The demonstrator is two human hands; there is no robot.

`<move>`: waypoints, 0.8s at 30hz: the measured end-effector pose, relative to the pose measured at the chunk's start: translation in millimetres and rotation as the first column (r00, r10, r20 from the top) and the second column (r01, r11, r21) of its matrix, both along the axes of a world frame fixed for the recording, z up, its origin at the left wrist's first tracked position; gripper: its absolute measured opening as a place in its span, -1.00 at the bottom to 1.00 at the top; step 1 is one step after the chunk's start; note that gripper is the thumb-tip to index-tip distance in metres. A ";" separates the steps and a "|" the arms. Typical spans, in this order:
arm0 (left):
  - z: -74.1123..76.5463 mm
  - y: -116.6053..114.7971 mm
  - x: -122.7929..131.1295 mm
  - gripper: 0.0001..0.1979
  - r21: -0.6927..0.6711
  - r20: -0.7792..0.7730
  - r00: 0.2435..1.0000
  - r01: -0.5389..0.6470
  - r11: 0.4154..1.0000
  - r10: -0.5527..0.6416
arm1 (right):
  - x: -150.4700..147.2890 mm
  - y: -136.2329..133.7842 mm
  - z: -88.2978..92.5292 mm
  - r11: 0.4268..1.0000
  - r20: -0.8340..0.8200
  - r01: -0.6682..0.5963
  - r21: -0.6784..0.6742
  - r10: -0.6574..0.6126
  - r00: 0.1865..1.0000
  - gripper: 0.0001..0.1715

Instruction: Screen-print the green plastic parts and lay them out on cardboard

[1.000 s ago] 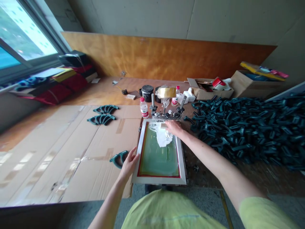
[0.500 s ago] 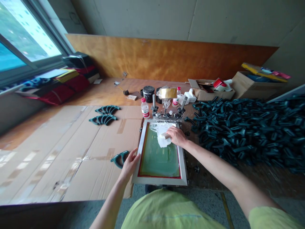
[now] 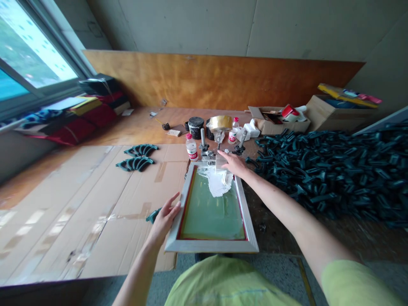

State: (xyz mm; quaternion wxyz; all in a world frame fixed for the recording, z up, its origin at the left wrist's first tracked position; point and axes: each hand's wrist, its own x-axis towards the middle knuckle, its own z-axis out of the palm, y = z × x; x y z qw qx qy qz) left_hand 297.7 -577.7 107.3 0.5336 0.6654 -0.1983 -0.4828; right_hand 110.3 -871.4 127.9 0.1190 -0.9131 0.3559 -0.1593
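Note:
A silver-framed printing screen (image 3: pixel 212 245) with green mesh and a red border lies in front of me, its near end raised a little. My left hand (image 3: pixel 165 217) grips the frame's left edge, fingers closed on it. My right hand (image 3: pixel 233 164) rests at the frame's far end and pinches a small flat scraper (image 3: pixel 220 161) above a patch of white ink (image 3: pixel 219 182) on the mesh. A dark teal plastic part (image 3: pixel 153 215) peeks out beside my left hand, under the frame. Clamps with handles (image 3: pixel 204 146) hold the screen's far end.
A big heap of dark teal plastic parts (image 3: pixel 331 170) fills the right side. Two small stacks of the same parts (image 3: pixel 137 156) lie on flattened cardboard (image 3: pixel 79 199) at left. Bottles (image 3: pixel 191 147), a black jar (image 3: pixel 195 126), a tape roll (image 3: pixel 220 122) and cardboard boxes (image 3: pixel 274 121) stand behind the screen.
The near end of the frame has lifted and come toward me under my left hand. My right hand has moved the scraper from the middle of the ink patch back up to the frame's far end.

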 end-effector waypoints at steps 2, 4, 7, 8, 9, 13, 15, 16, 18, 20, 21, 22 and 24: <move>18.9 -7.3 5.1 -0.31 -0.044 0.017 1.000 0.000 0.999 0.000 | -13.5 -10.7 1.8 0.991 0.088 0.125 -0.038 -0.121 0.989 -0.42; 35.1 -21.2 10.2 -0.41 -0.163 0.041 0.998 -0.043 0.986 0.051 | -37.0 -16.0 -3.0 0.961 0.136 0.276 -0.007 -0.273 0.952 -0.67; 58.5 -53.2 16.5 -0.55 -0.441 0.053 0.989 -0.097 0.892 0.134 | -71.1 -5.7 -25.2 0.930 0.061 0.356 0.094 -0.363 0.930 -0.66; 66.9 -65.3 18.6 -0.59 -0.495 0.053 0.989 -0.096 0.864 0.140 | -78.0 3.3 -35.6 0.932 0.029 0.342 0.120 -0.348 0.937 -0.65; 75.3 -77.0 20.9 -0.62 -0.521 0.056 0.989 -0.085 0.849 0.134 | -82.1 14.1 -46.4 0.941 0.011 0.310 0.136 -0.314 0.949 -0.65; 93.5 -106.3 26.5 -0.57 -0.524 0.036 0.991 -0.089 0.847 0.126 | -76.5 55.1 -79.6 0.994 -0.018 0.013 0.110 -0.011 1.000 -0.76; 82.3 -103.8 18.8 -0.54 -0.508 0.003 0.980 -0.171 0.844 0.201 | -69.1 64.5 -83.4 0.993 -0.050 -0.086 0.075 0.090 0.995 -0.71; 70.7 -98.0 10.3 -0.51 -0.468 -0.020 0.977 -0.197 0.861 0.213 | -65.8 67.7 -81.9 0.994 -0.061 -0.089 0.070 0.093 0.994 -0.74; 39.5 -80.3 -15.5 -0.46 -0.291 -0.084 0.990 -0.131 0.948 0.111 | -59.3 77.6 -74.1 0.995 -0.041 -0.073 0.067 0.076 0.996 -0.84; 5.2 -59.1 -47.3 -0.42 -0.026 -0.225 0.967 0.116 0.993 -0.118 | -51.5 98.6 -64.1 0.995 0.024 -0.095 0.031 0.095 0.995 -0.88; -10.3 -48.9 -61.9 -0.44 0.040 -0.301 0.945 0.149 0.988 -0.130 | -46.9 112.9 -59.9 0.991 0.052 -0.135 -0.001 0.135 0.989 -0.88; -23.7 -39.5 -73.2 -0.50 0.075 -0.366 0.924 0.149 0.986 -0.112 | -42.4 128.1 -57.2 0.980 0.068 -0.198 -0.033 0.199 0.978 -0.86; -44.1 -23.0 -80.4 -0.64 0.108 -0.424 0.906 0.057 0.993 -0.006 | -38.1 153.1 -56.8 0.926 0.064 -0.373 -0.055 0.376 0.924 -0.81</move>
